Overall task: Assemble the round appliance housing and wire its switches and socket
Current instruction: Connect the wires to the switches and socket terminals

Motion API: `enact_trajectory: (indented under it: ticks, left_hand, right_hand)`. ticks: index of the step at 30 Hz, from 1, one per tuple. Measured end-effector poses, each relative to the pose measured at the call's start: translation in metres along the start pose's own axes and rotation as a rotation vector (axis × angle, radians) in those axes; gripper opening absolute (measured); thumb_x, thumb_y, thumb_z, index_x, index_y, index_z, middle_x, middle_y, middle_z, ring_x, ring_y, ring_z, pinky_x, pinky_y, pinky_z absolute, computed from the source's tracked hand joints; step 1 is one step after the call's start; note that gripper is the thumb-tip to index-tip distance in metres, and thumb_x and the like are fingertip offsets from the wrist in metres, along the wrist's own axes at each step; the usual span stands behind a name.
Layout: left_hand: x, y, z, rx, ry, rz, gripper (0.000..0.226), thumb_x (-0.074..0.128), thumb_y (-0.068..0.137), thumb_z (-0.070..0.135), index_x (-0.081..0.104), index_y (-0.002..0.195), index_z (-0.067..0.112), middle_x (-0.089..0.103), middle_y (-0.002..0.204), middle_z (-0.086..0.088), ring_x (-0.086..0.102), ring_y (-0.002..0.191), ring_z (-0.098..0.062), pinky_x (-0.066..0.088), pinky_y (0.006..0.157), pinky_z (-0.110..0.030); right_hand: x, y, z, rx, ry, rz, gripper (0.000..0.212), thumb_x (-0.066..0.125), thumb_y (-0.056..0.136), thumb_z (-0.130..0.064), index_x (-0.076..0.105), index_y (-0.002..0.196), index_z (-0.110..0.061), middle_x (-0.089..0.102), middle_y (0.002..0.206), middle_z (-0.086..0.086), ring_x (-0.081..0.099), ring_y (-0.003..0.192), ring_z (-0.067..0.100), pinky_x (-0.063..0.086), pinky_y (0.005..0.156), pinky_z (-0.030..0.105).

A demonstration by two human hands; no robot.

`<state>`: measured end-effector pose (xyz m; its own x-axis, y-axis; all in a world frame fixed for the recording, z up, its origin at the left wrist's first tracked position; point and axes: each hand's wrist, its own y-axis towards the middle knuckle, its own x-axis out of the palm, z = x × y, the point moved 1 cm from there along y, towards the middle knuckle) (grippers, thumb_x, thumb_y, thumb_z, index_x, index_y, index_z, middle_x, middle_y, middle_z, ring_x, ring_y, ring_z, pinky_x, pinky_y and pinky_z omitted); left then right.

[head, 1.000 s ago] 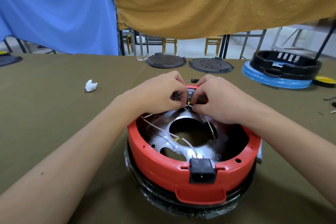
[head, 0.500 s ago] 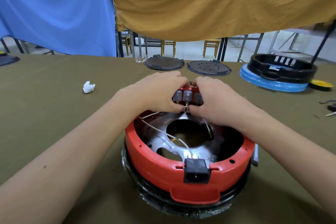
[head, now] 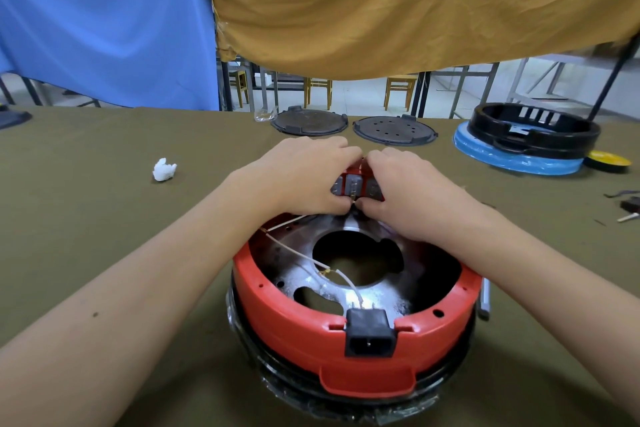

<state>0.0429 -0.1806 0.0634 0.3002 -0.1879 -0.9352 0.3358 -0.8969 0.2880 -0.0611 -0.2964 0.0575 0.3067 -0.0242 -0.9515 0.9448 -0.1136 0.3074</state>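
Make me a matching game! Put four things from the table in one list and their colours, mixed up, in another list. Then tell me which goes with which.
Things:
1. round housing
2. power socket
3. crumpled wad
4. wrapped ring under the far black housing

Colours:
A. white
B. blue
C. red
D. black

Pairs: 1-C, 2-D, 3-A, 4-B

no legible text, label, brand or number on any item in view
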Motion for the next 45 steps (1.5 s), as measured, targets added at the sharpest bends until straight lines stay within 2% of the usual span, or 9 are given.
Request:
enact_trajectory:
  ticks: [5, 11, 17, 22, 25, 27, 30, 36, 45]
  left_hand:
    - [0.002, -0.007, -0.003, -0.027, -0.092, 0.011, 0.045, 0.061, 0.079, 0.053, 0.051, 0.114, 0.026, 0.054, 0.104, 0.008, 0.059, 0.096, -0.02, 0.046, 0.073, -0.035]
    - [-0.002, -0.016, -0.002, -0.068, -0.228, -0.088, 0.047, 0.065, 0.087, 0.042, 0.046, 0.128, 0.029, 0.054, 0.114, 0.007, 0.057, 0.103, -0.017, 0.048, 0.087, -0.039]
    - [-0.011, -0.027, -0.006, -0.085, -0.153, -0.109, 0.047, 0.068, 0.081, 0.05, 0.047, 0.119, 0.031, 0.058, 0.107, 0.008, 0.055, 0.095, -0.016, 0.045, 0.078, -0.034]
    - [-0.011, -0.033, -0.006, -0.085, -0.213, -0.051, 0.055, 0.071, 0.078, 0.048, 0.042, 0.123, 0.035, 0.047, 0.118, 0.009, 0.054, 0.091, -0.008, 0.049, 0.08, -0.036]
    - [-0.011, -0.032, -0.001, 0.017, -0.401, 0.03, 0.036, 0.076, 0.08, 0.03, 0.057, 0.11, 0.026, 0.04, 0.125, 0.003, 0.052, 0.104, -0.007, 0.046, 0.092, -0.035]
    - [-0.009, -0.031, -0.001, 0.053, -0.394, 0.025, 0.018, 0.075, 0.083, 0.025, 0.068, 0.099, 0.022, 0.04, 0.136, -0.001, 0.047, 0.125, -0.014, 0.04, 0.104, -0.032]
    - [-0.005, -0.03, 0.0, 0.045, -0.397, -0.028, 0.008, 0.072, 0.086, 0.026, 0.074, 0.094, 0.026, 0.039, 0.146, 0.001, 0.042, 0.132, -0.014, 0.035, 0.107, -0.029]
    - [-0.005, -0.03, 0.001, 0.037, -0.454, -0.075, 0.006, 0.072, 0.087, 0.022, 0.07, 0.086, 0.028, 0.043, 0.134, 0.001, 0.046, 0.124, -0.013, 0.039, 0.105, -0.036]
    - [-0.007, -0.029, 0.001, 0.028, -0.505, -0.091, 0.02, 0.073, 0.084, 0.021, 0.064, 0.079, 0.038, 0.045, 0.122, 0.007, 0.05, 0.103, -0.004, 0.043, 0.097, -0.028]
  right_hand:
    - [0.0, -0.001, 0.002, 0.023, 0.069, 0.013, 0.038, 0.065, 0.088, -0.041, 0.049, 0.11, -0.014, 0.051, 0.104, 0.004, 0.051, 0.097, 0.025, 0.032, 0.073, 0.032]
    - [-0.004, -0.012, 0.006, 0.041, 0.251, 0.031, 0.056, 0.073, 0.08, -0.037, 0.044, 0.124, -0.02, 0.049, 0.116, 0.002, 0.051, 0.103, 0.021, 0.042, 0.079, 0.032]
    - [-0.018, -0.017, 0.012, 0.047, 0.332, -0.043, 0.039, 0.079, 0.074, -0.037, 0.052, 0.101, -0.027, 0.048, 0.104, -0.005, 0.056, 0.096, 0.016, 0.047, 0.08, 0.033]
    - [-0.021, -0.018, 0.015, -0.001, 0.303, -0.035, 0.009, 0.078, 0.076, -0.035, 0.07, 0.073, -0.033, 0.049, 0.111, -0.011, 0.053, 0.098, 0.003, 0.039, 0.076, 0.015]
    - [-0.011, -0.019, 0.01, -0.016, 0.238, -0.081, 0.01, 0.075, 0.08, -0.039, 0.076, 0.074, -0.031, 0.048, 0.126, -0.006, 0.044, 0.116, 0.015, 0.041, 0.097, 0.034]
    - [-0.009, -0.018, 0.01, -0.02, 0.257, -0.097, 0.012, 0.072, 0.083, -0.04, 0.077, 0.076, -0.031, 0.047, 0.134, -0.004, 0.04, 0.123, 0.017, 0.037, 0.102, 0.035]
    - [-0.007, -0.016, 0.012, -0.018, 0.284, -0.121, 0.011, 0.069, 0.087, -0.035, 0.078, 0.08, -0.033, 0.045, 0.14, -0.005, 0.038, 0.126, 0.016, 0.033, 0.1, 0.03]
    - [-0.008, -0.016, 0.013, -0.046, 0.326, -0.169, 0.008, 0.074, 0.082, -0.034, 0.076, 0.075, -0.037, 0.05, 0.131, -0.013, 0.045, 0.11, 0.007, 0.033, 0.088, 0.024]
    - [-0.012, -0.016, 0.012, -0.071, 0.354, -0.173, 0.009, 0.077, 0.079, -0.034, 0.076, 0.072, -0.039, 0.051, 0.125, -0.015, 0.049, 0.107, 0.004, 0.032, 0.086, 0.021]
